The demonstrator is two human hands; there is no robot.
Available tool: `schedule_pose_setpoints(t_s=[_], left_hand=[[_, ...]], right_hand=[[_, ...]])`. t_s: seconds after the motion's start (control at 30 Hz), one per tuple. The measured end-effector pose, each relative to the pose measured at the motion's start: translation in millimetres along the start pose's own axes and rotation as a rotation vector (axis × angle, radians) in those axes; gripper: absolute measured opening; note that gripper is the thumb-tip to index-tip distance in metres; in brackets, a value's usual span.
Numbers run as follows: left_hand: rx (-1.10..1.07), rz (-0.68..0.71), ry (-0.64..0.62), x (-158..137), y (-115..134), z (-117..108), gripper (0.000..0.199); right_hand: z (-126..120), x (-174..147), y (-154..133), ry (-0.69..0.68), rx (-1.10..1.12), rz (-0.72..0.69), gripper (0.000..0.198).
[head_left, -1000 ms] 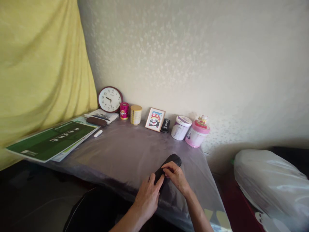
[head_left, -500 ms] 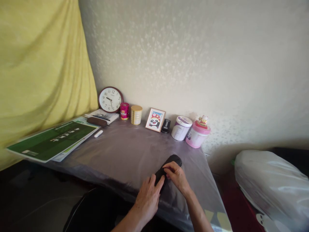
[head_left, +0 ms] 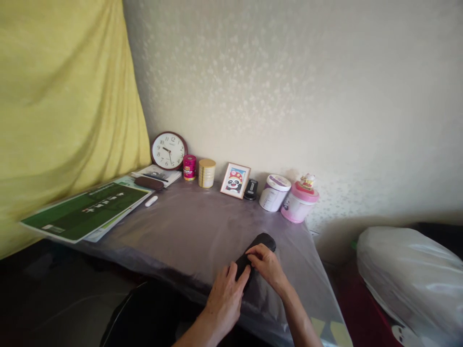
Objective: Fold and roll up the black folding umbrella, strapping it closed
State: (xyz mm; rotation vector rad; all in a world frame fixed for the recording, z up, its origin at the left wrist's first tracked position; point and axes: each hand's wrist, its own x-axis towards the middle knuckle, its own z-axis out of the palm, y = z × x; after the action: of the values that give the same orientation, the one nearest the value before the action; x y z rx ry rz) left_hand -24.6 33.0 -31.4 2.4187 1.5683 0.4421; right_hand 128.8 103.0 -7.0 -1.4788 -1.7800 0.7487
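A black folded umbrella point(head_left: 265, 239) lies slantwise on the covered table near its front right part, its wide end pointing away from me. My left hand point(head_left: 228, 290) grips the nearer stretch, thumb on one side and fingers on the other. Over the middle, my right hand point(head_left: 266, 264) is closed in a pinch, thumb against forefinger, at the umbrella's surface. Whatever small part lies between those fingertips is too small to make out. The umbrella's near end is mostly hidden behind my left hand.
Along the wall stand a clock point(head_left: 169, 151), a pink can point(head_left: 189, 167), a yellow-lidded tin point(head_left: 207, 174), a panda picture frame point(head_left: 235, 180) and two tubs point(head_left: 275, 193). Green sheets point(head_left: 90, 212) and a brown case point(head_left: 148, 183) lie left. A plastic-wrapped bundle point(head_left: 408, 270) sits right of the table point(head_left: 181, 236).
The whole view has shifted slightly, so everything appears a little further right. Both hands keep nearly the same hold on the umbrella.
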Motion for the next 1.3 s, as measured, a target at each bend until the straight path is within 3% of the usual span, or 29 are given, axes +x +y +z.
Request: schedule_pose_setpoints(t_s=[0.33,0.7,1.1,1.2,1.3], left_hand=[[-0.011,0.002,0.01,-0.6,1.4,-1.0,0.069],[-0.021,-0.01,-0.001,-1.6,2.0,-3.6,0.066],[-0.013,-0.02,0.002,-1.7,2.8,-7.5,0.069],[-0.013,-0.035,-0.008,-2.0,2.0,-6.9,0.068],[-0.008,-0.036,-0.045,-2.8,-0.5,-7.1,0.067]], right_hand=[[2.7,3.7,1.1,0.025,-0.074,0.079,0.014],[3.1,4.2,-4.8,0.01,-0.143,0.076,0.008],[12.0,6.2,-4.6,0.168,-0.363,-0.098,0.011],[13.0,5.3,-4.4,0.198,-0.273,-0.095,0.011],[8.9,-2.1,0.3,0.265,-0.009,0.029,0.018]])
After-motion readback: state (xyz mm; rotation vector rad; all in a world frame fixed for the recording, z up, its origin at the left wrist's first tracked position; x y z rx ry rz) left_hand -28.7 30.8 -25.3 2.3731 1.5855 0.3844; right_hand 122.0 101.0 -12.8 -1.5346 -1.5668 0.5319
